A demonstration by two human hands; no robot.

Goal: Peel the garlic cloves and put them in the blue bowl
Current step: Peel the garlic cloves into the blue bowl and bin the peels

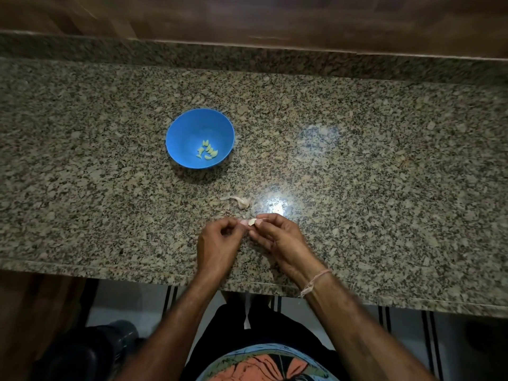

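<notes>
Both hands meet just above the near part of the counter, fingertips together. The left hand (pixel 217 243) has its fingers curled inward, with thumb and forefinger pinching one end of a small garlic clove (pixel 251 222). The right hand (pixel 277 237) pinches the other end of the same clove, its fingers bent and close together; a thin strip of pale skin sticks out sideways at its fingertips. The clove sits between the two sets of fingertips, partly hidden by them, so how much skin is left on it cannot be told. A pale thread bracelet (pixel 316 281) circles the right wrist. Just beyond the hands, a small heap of papery garlic skins (pixel 239 200) lies on the speckled granite counter (pixel 384 160), beside a bright patch of reflected light (pixel 275 207). Farther back and to the left stands the blue bowl (pixel 187 133), upright and well apart from the hands, with a small cluster of peeled cloves (pixel 207 152) at its bottom. Behind the counter rises a wooden wall (pixel 275 17); below its near edge a striped floor mat (pixel 428 339) shows.
</notes>
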